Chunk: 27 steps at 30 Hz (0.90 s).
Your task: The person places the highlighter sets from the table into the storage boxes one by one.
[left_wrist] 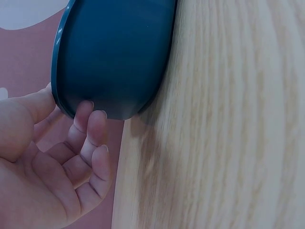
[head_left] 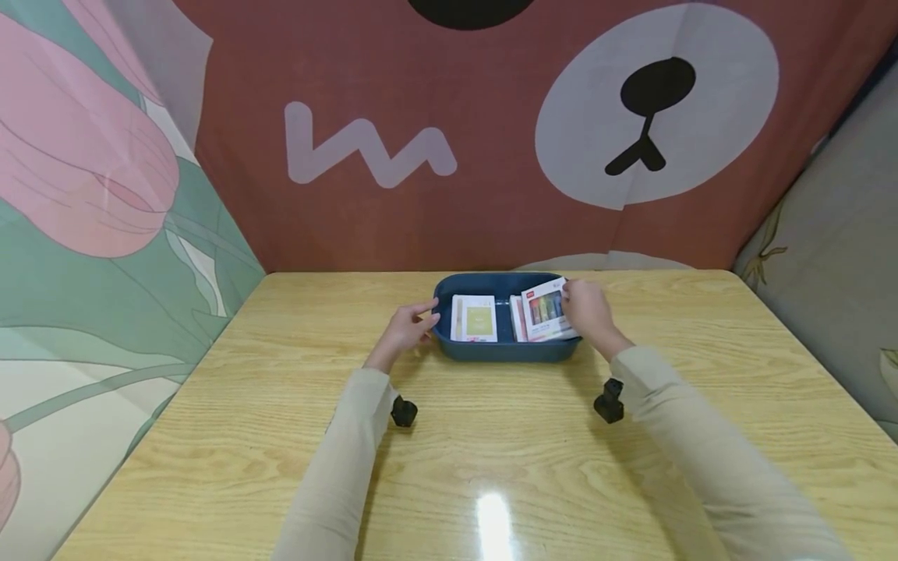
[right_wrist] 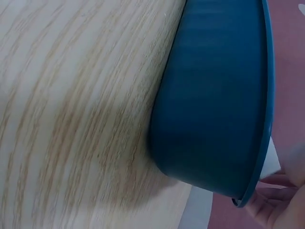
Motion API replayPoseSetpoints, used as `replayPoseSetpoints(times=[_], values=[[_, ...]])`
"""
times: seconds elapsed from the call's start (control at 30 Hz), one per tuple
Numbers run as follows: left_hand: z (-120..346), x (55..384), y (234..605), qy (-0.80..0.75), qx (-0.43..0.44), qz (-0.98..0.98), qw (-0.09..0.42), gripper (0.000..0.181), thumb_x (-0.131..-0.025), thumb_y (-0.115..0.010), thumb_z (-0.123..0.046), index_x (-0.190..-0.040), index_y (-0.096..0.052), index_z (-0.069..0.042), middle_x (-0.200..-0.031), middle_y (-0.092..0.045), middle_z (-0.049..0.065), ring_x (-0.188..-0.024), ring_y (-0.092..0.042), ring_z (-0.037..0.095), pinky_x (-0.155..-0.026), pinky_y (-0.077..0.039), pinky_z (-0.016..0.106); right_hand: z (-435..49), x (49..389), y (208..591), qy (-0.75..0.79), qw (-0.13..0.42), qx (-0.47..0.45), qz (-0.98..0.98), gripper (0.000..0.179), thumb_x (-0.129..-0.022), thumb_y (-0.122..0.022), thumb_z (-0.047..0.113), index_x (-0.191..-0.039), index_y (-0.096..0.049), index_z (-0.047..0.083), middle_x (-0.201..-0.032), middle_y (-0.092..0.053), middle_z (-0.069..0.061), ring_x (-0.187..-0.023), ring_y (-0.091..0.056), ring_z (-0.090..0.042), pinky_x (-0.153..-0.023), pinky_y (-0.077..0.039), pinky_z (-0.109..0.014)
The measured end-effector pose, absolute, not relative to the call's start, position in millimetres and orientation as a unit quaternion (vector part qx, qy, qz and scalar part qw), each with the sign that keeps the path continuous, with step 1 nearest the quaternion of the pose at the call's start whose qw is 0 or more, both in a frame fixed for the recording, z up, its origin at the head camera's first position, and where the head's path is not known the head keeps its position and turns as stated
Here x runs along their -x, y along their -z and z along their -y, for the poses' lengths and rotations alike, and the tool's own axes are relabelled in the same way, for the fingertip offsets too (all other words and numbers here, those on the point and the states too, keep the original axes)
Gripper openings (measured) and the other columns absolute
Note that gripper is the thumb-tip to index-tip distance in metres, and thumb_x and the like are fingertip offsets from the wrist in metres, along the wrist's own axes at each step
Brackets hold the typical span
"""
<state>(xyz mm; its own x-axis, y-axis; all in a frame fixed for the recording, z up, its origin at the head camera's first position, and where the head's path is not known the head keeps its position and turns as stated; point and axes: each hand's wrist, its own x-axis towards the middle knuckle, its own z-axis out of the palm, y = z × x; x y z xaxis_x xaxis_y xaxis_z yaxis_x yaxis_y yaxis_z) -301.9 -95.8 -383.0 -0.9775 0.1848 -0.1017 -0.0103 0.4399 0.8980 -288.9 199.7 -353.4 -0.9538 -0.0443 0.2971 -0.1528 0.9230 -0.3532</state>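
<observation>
A dark blue plastic bin (head_left: 507, 353) stands near the table's far edge. My left hand (head_left: 405, 326) is at its left end, thumb and fingers at the rim; the left wrist view shows fingertips (left_wrist: 97, 116) against the outer wall. With my right hand (head_left: 588, 310) I grip the upper right edge of a flat white box (head_left: 546, 312) printed with a row of coloured sticks. That box leans, tilted, in the bin's right part over another white-and-pink box (head_left: 517, 321). On the left inside lie white boxes (head_left: 479, 319), the top one with a yellow-green panel.
The bin and both hands are over a light wood-grain table (head_left: 491, 436). Behind it hangs a reddish-brown cloth (head_left: 421, 226) with a cartoon print. A flowered cloth (head_left: 84, 312) hangs on the left. Black camera mounts (head_left: 609, 401) sit at both wrists.
</observation>
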Motion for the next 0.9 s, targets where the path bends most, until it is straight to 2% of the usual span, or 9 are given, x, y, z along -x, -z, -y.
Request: replayPoseSetpoints(times=[0.07,0.13,0.3,0.47,0.7,0.9], values=[[95.4,301.6,382.8,-0.530,-0.048,-0.842,0.094,0.041,-0.091,-0.053,-0.019,-0.131,-0.047,-0.016,-0.088,-0.057,0.013,-0.073,-0.057,0.034,-0.066,-0.047,0.038,-198.4,289.6,354.1,-0.181,0.139,-0.053,0.972,0.017,-0.082,-0.053,-0.002,-0.066,-0.056,-0.004,-0.062,-0.054,-0.014,-0.058,-0.045,-0.023,-0.052,-0.038,-0.036],[95.2,301.5,382.9,-0.531,-0.046,-0.841,0.095,0.041,-0.091,-0.053,-0.019,-0.132,-0.047,-0.016,-0.089,-0.057,0.014,-0.074,-0.057,0.034,-0.068,-0.047,0.038,-197.0,290.2,355.8,-0.176,0.136,-0.058,0.973,0.014,-0.082,-0.054,-0.002,-0.068,-0.058,-0.005,-0.062,-0.055,-0.013,-0.058,-0.047,-0.022,-0.052,-0.040,-0.036],[95.1,301.1,382.8,-0.532,-0.045,-0.840,0.096,0.041,-0.091,-0.053,-0.019,-0.131,-0.048,-0.018,-0.093,-0.057,0.014,-0.074,-0.057,0.034,-0.069,-0.048,0.038,-194.5,290.9,363.0,-0.160,0.140,-0.075,0.974,0.015,-0.082,-0.049,-0.005,-0.075,-0.061,-0.009,-0.068,-0.060,-0.018,-0.060,-0.054,-0.027,-0.055,-0.043,-0.042],[95.4,301.3,383.7,-0.534,-0.043,-0.838,0.099,0.041,-0.091,-0.053,-0.019,-0.131,-0.048,-0.019,-0.097,-0.057,0.015,-0.075,-0.057,0.033,-0.068,-0.048,0.037,-192.6,290.5,368.4,-0.133,0.158,-0.094,0.974,0.016,-0.080,-0.046,-0.008,-0.072,-0.060,-0.009,-0.068,-0.060,-0.021,-0.061,-0.056,-0.032,-0.056,-0.044,-0.045],[96.2,301.5,384.4,-0.534,-0.053,-0.838,0.097,0.041,-0.091,-0.052,-0.018,-0.132,-0.047,-0.017,-0.105,-0.055,0.016,-0.076,-0.057,0.033,-0.069,-0.049,0.037,-189.1,287.9,366.8,-0.128,0.127,-0.086,0.980,0.017,-0.079,-0.048,-0.009,-0.087,-0.063,-0.012,-0.080,-0.061,-0.024,-0.071,-0.057,-0.031,-0.064,-0.046,-0.043],[97.1,300.9,385.4,-0.537,-0.054,-0.837,0.091,0.040,-0.091,-0.052,-0.017,-0.131,-0.048,-0.016,-0.096,-0.057,0.015,-0.075,-0.057,0.033,-0.068,-0.049,0.037,-189.9,284.4,370.1,-0.143,0.139,-0.104,0.974,0.016,-0.079,-0.051,-0.008,-0.088,-0.063,-0.013,-0.082,-0.061,-0.025,-0.077,-0.058,-0.034,-0.068,-0.046,-0.044]])
